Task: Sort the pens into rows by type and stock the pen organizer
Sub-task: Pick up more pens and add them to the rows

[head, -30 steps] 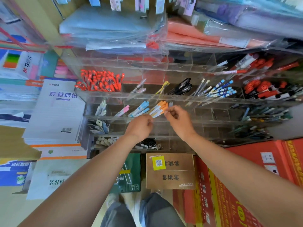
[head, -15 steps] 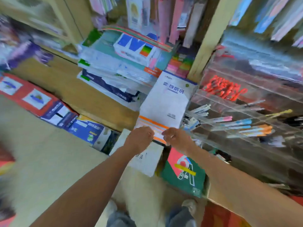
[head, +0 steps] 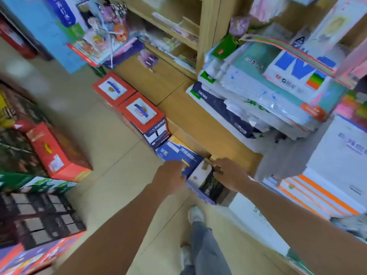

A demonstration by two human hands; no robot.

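**Head view: two curled hands over boxes at a shelf's foot**

The frame is smeared by motion. The left hand (head: 170, 173) and the right hand (head: 231, 173) are held out side by side, close but apart, with the fingers of both curled under. The blur hides whether either one pinches a pen, so I cannot tell. No pens or pen organizer can be made out in this view.

Between the two hands and just below them lies a white-and-black box (head: 204, 180). A blue box (head: 176, 152) lies just beyond the left hand, on the floor. Further out from that hand, two red boxes with white labels (head: 139, 114) stand in a line along the foot of a pale wooden shelf unit (head: 178, 100).

Beyond the right hand, the unit's low ledge carries a tall, uneven stack of paper packs (head: 258, 100). To the right of that hand sit white packs with orange stripes (head: 321, 187).

The floor (head: 111, 147) is of beige tiles. Well to the left of the left hand, a long red carton (head: 57, 153) lies on it, with a dark crate (head: 39, 219) nearer the person. Under the arms, a grey trouser leg (head: 206, 247) and a white shoe (head: 195, 214) show.
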